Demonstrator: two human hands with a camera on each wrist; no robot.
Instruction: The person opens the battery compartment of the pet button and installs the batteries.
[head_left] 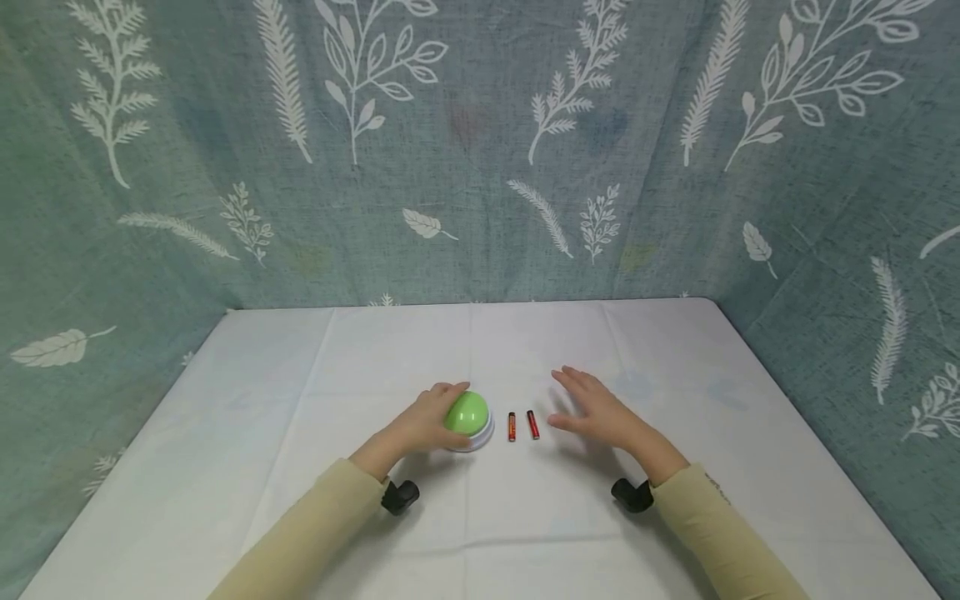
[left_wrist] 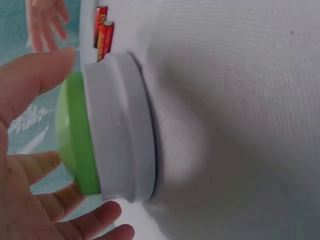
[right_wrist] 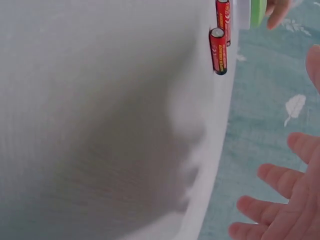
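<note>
the left grip [head_left: 427,417] is curled round the green button [head_left: 467,412], with its thumb on the near side and fingers on the far side; i cannot tell how hard it holds. the right grip [head_left: 600,412] has its thumb and fingers spread apart, with nothing in it. the left battery [head_left: 512,427] and the right battery [head_left: 533,425] lie on the surface [head_left: 540,517] between the two grips. i think the button could slip or tip if the left grip squeezes only the smooth top and not the white base [left_wrist: 120,130]. the batteries could roll away if the button or the right grip bumps them, since they are small and round. inside the left grip, the button sits flat with its green top facing up; it is round, so from above it has no long way. the left battery's long way runs away from the person, and the right battery's far end leans toward the left grip.
</note>
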